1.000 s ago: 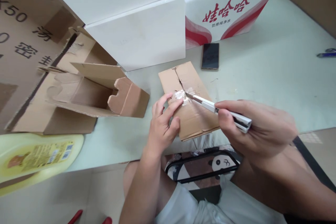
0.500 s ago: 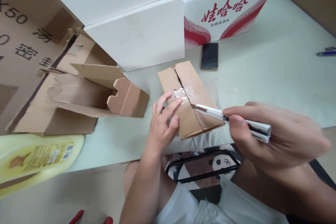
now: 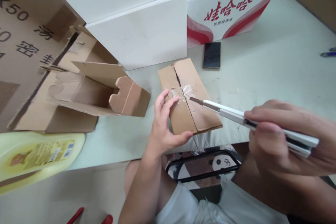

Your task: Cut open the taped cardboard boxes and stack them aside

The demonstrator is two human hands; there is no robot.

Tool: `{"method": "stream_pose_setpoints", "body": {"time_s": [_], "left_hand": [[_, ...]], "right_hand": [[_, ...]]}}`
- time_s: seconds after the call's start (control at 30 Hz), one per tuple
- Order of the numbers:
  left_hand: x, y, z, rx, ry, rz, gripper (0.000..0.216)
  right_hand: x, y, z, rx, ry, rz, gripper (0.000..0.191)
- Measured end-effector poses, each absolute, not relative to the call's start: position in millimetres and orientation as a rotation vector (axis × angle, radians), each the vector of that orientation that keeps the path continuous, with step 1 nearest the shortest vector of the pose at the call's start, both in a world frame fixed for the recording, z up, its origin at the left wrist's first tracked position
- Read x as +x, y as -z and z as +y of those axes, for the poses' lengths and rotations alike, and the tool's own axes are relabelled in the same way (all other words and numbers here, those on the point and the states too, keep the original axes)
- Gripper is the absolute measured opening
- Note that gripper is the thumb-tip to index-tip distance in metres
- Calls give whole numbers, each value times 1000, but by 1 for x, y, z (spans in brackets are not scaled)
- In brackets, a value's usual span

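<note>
A small brown cardboard box (image 3: pixel 199 110) lies on the table, a dark slit along its middle seam and crumpled clear tape (image 3: pixel 187 91) across it. My left hand (image 3: pixel 164 126) grips its left and near side, fingertips by the tape and thumb along the near edge. In my right hand (image 3: pixel 280 133) is a white utility knife (image 3: pixel 228 112), its blade out. The blade tip appears just above the seam beside the tape; whether it touches is unclear.
Open cardboard boxes (image 3: pixel 131 98) stand left, near a yellow bottle (image 3: pixel 39 157). White cartons (image 3: pixel 141 31) and a red-and-white carton (image 3: pixel 231 17) line the back. A phone (image 3: pixel 211 55) lies before them. Pens (image 3: pixel 328 54) are far right.
My right hand has drawn back to the right, and more of the knife and its blade shows. My left thumb has moved down to the box's near edge.
</note>
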State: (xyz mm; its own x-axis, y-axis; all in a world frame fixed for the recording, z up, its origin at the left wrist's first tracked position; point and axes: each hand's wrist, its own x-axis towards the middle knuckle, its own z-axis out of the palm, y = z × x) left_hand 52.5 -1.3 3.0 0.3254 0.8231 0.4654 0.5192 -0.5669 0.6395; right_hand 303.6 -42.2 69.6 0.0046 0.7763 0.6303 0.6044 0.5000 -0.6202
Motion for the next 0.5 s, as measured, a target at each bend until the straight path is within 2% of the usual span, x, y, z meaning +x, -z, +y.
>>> {"method": "stream_pose_setpoints", "body": {"time_s": [0.13,0.5], "left_hand": [[56,-5,-4,2236,-1023,1176,103],[57,-4,-2,2222,-995,1156,94]], "right_hand": [[305,-70,-41,-1176,-237,-1777,23],[284,-67,-24,-1085,-42,-1710,12]]}}
